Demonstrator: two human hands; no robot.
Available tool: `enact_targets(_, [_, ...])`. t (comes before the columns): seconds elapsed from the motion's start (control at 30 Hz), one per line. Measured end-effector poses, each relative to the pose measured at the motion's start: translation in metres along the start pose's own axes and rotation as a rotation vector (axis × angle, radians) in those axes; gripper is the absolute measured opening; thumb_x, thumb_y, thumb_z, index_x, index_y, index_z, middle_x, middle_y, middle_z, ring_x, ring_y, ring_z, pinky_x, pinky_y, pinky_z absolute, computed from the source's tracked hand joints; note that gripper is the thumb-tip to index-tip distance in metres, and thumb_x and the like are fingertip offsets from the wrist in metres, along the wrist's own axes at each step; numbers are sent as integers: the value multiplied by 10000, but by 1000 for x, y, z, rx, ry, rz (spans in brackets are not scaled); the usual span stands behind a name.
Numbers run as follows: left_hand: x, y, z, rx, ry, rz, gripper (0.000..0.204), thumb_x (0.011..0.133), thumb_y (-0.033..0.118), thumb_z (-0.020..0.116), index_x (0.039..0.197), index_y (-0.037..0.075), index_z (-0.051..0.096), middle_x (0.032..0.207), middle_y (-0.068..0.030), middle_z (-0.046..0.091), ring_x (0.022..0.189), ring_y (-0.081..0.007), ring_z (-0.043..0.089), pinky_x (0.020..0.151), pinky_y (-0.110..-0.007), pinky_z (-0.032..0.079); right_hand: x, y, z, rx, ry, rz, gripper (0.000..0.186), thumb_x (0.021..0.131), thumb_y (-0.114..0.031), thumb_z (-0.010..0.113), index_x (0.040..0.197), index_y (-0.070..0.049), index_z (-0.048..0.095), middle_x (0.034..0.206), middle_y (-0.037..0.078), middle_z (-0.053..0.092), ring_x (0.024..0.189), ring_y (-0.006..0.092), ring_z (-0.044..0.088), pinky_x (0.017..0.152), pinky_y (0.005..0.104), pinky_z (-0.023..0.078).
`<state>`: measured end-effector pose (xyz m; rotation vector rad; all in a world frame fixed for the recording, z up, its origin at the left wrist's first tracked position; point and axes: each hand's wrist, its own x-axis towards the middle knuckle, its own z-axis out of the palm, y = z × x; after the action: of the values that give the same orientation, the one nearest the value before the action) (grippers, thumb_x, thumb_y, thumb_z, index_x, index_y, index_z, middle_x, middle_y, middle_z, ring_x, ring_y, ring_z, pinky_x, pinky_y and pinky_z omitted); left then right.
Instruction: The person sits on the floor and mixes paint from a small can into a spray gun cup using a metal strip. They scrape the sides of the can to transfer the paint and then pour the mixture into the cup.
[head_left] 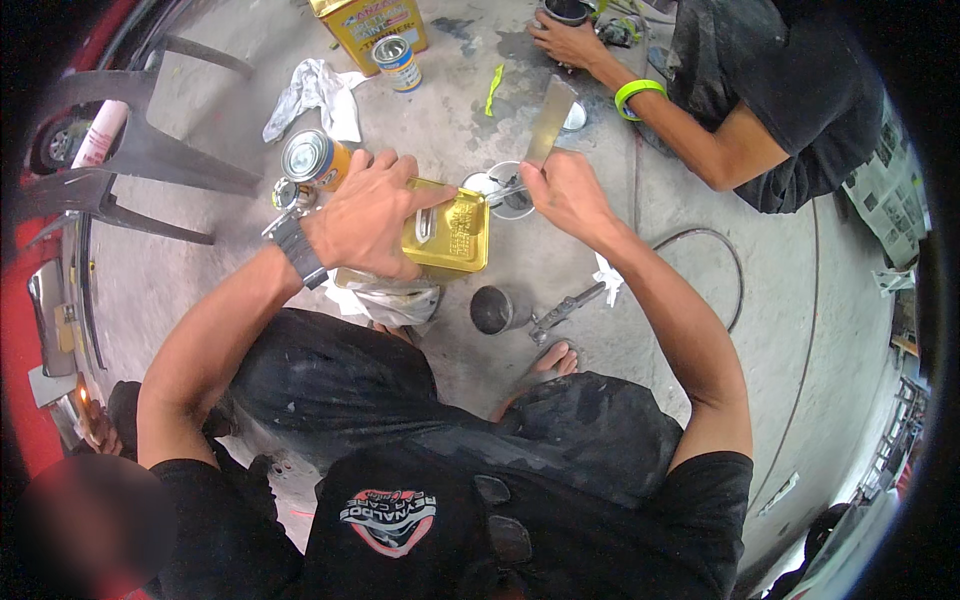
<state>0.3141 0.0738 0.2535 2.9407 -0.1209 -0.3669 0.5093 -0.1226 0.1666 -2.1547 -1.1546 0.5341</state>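
Observation:
My left hand (362, 215) grips a yellow metal tin (455, 235), which has a handle on top. My right hand (568, 195) is closed on a flat metal scraper (550, 122), its blade raised. Between my hands is a round container (512, 205) with dark material inside; a narrow shiny strip crosses it from the tin's corner, too unclear to name. Left of my left hand stand a silver-lidded can (310, 157) and a small metal container (290, 196). Just below the yellow tin lies a crumpled plastic bag (395, 305), with a dark cup (492, 311) to its right.
A co-worker (760, 120) at upper right has a hand on a dark pot (564, 10). Larger tin (365, 30), smaller can (398, 70), white cloth (310, 100) lie ahead. Dark plastic chair (140, 165) and red car (40, 350) are left; spray gun (575, 305) with hose (738, 275) lies right.

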Motion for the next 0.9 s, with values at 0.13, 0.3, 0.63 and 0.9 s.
enact_targets(0.13, [0,-3,0,3,4,9,960,476,436,849,1376,167,651,1061,-135,591,1001,-320,532,869,-446,381,-3,-3,-3,61,12,23,355,944,-234,593,815,86,678,784,332,632,796,510,649,716,546,508])
enact_targets(0.3, [3,-3,6,19,73,53,905,494,463,832,1333,159,678,1036,-160,618,995,-316,559,864,-420,369,-2,15,1,16,26,1,377,940,-233,616,770,103,651,722,336,594,733,503,648,653,524,497])
enact_targets(0.63, [-13,-2,-6,-34,-44,12,994,528,441,869,1435,143,592,1126,-153,589,1049,-319,530,884,-427,361,-6,11,-1,120,11,40,379,957,-282,626,817,68,664,626,224,564,554,257,585,576,428,453])
enact_targets(0.9, [-61,-19,-3,31,23,-12,1060,534,410,904,1468,106,509,1266,-178,566,1177,-358,524,927,-445,364,5,-9,7,146,2,33,480,913,-321,639,718,116,612,636,321,543,594,426,641,584,493,484])
